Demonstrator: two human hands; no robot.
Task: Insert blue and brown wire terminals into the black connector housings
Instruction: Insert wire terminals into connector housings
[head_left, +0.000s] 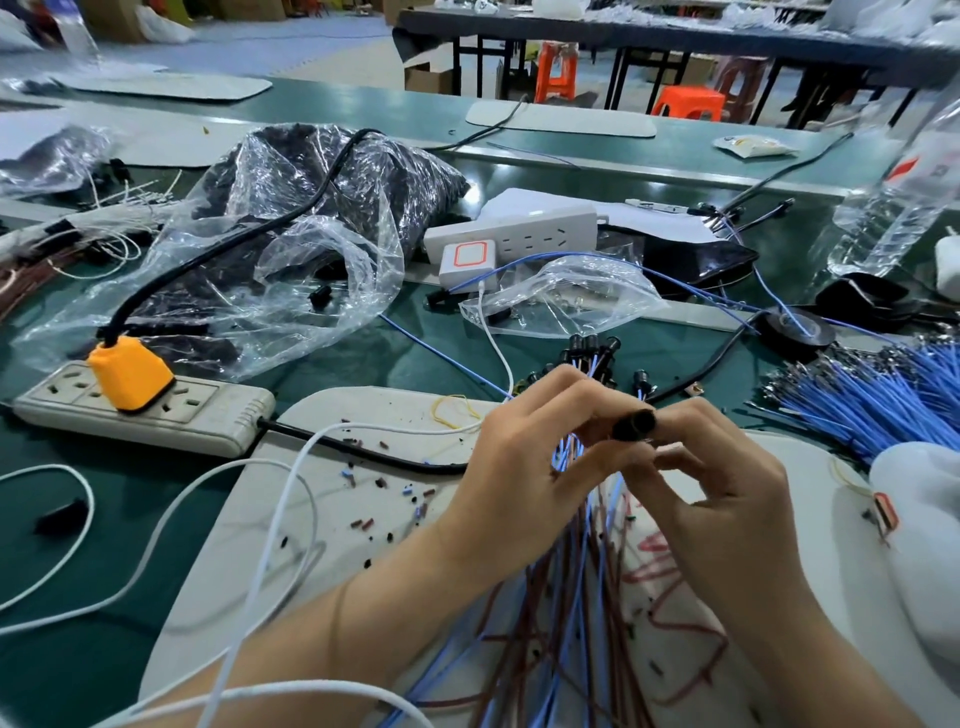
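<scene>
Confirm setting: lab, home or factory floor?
Probably a wire-harness assembly workshop: long green bench, bulk bundle of blue wires, bag of black housings, left hand gripping a wire bunch, right hand pinching a housing.

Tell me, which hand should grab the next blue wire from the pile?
Probably the right hand. The blue wire pile lies on its side, while the left hand grips the bundle. Both hands meet at the housing, so the right would let go first.
</scene>
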